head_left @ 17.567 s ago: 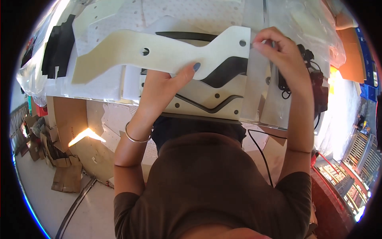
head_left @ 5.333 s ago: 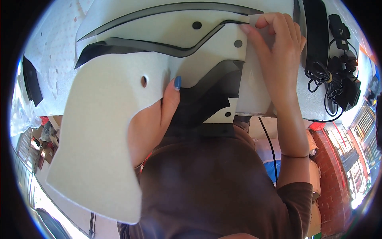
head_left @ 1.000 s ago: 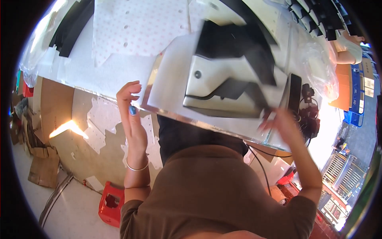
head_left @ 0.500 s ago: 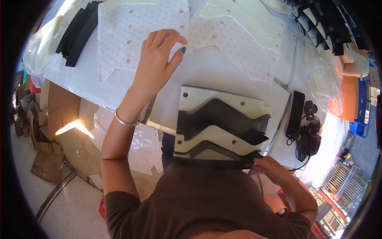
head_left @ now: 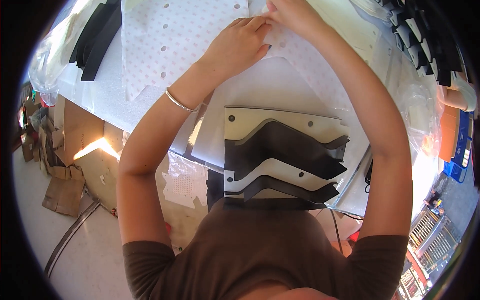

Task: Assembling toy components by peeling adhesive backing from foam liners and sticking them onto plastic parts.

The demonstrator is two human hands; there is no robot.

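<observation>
left hand (head_left: 239, 45), right hand (head_left: 292, 17) close together at dotted sheets (head_left: 190, 30), far up desk (head_left: 107, 95); can't tell if fingers (head_left: 256, 23) grip. black-and-white panels (head_left: 280, 145) closer in. black strips (head_left: 97, 45) left. right arm (head_left: 382, 120) hides some cords (head_left: 369, 176).

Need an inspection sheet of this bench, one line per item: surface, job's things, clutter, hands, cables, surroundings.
Surface: pale tabletop, partly covered by sheets.
Job's things: pink-patterned sheet with holes, lying flat; cream panel with wavy black strips at the near edge.
Clutter: stacked black strips, upper left; pile of black-and-white pieces, upper right; clear plastic film below that pile.
Hands: left hand and right hand close together, far side; grip unclear.
Cables: coiled black cable, largely hidden; dark cable below the table edge.
Surroundings: flattened cardboard on the floor, left; blue crate and another person's arm, right.
</observation>
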